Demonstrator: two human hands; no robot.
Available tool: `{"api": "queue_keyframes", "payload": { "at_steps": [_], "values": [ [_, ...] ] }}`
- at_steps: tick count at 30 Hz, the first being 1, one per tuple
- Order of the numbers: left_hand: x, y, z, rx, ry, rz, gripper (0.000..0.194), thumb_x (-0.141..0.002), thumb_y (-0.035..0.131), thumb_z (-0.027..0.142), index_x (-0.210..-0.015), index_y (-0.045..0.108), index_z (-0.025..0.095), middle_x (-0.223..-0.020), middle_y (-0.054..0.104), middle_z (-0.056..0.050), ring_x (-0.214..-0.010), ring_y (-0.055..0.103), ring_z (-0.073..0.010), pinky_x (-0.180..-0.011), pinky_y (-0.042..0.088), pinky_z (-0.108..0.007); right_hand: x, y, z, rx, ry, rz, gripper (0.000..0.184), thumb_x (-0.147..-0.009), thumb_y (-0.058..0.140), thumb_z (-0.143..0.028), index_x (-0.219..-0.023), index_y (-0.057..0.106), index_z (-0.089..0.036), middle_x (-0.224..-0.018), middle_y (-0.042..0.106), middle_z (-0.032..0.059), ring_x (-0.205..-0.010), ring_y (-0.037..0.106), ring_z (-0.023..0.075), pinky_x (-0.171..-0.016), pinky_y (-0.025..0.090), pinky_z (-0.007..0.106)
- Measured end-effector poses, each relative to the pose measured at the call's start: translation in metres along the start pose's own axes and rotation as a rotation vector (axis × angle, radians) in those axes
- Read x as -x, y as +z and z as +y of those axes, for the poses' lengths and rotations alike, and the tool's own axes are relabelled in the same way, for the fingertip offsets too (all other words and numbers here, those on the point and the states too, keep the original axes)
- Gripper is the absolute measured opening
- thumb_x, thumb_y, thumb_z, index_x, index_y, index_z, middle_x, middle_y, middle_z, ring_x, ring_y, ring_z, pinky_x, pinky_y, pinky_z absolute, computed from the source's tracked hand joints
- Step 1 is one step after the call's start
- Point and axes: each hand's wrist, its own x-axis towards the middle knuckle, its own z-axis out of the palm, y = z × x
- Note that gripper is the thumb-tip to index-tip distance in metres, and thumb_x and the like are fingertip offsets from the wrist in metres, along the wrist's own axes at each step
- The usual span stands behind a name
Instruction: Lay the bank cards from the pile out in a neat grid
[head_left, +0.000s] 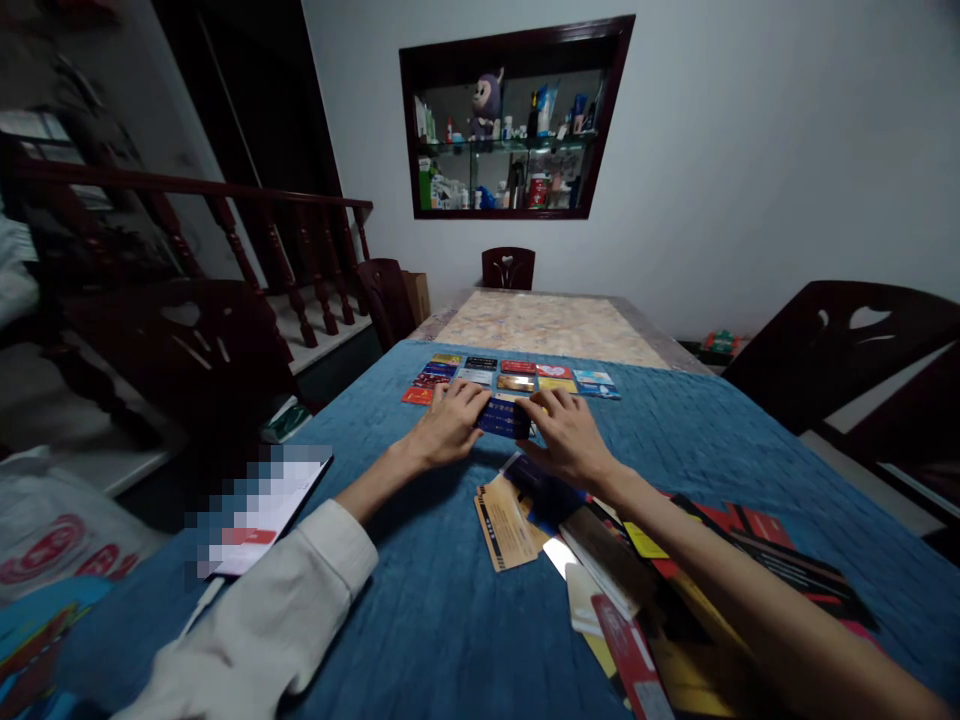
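Note:
A dark blue card (505,418) with pale print is held up over the table between my two hands. My left hand (448,425) pinches its left edge, fingers closed. At the card's right edge my right hand (566,435) grips it between thumb and fingers. Just beyond, rows of cards in several colours lie on the cloth, among them a red card (518,367) and a yellow card (556,384). Below my right hand and forearm spreads a loose pile of overlapping cards, with a tan card (504,525) and a dark red card (628,650) showing; my forearm hides part of it.
A blue cloth (442,620) covers the near table; a patterned surface (532,325) continues beyond it. At left lies a tablet-like device (281,510) with a white cable (201,605). Dark wooden chairs (855,350) stand around. A white plastic bag (60,530) is at far left.

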Motion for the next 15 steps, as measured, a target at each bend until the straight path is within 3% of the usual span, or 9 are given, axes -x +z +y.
{"api": "queue_keyframes", "payload": {
  "at_steps": [6, 15],
  "values": [
    [-0.005, 0.002, -0.027, 0.009, -0.068, -0.028, 0.049, -0.08, 0.064, 0.017, -0.127, 0.052, 0.02, -0.131, 0.055, -0.014, -0.122, 0.043, -0.0335, -0.099, 0.035, -0.052, -0.028, 0.019, -0.003, -0.045, 0.024, -0.05, 0.048, -0.086, 0.063, -0.04, -0.129, 0.058, -0.019, -0.125, 0.06, 0.0147, -0.11, 0.045, 0.0317, -0.083, 0.037, 0.041],
    [-0.009, 0.025, -0.063, -0.011, -0.19, -0.175, 0.044, -0.078, 0.061, 0.014, -0.121, 0.057, 0.021, -0.124, 0.057, -0.013, -0.119, 0.045, -0.0341, -0.096, 0.037, -0.054, -0.06, 0.044, -0.016, -0.118, 0.081, -0.261, 0.038, -0.089, 0.062, -0.04, -0.124, 0.063, -0.025, -0.126, 0.061, 0.0128, -0.115, 0.047, 0.0327, -0.083, 0.041, 0.043]
  ]
}}
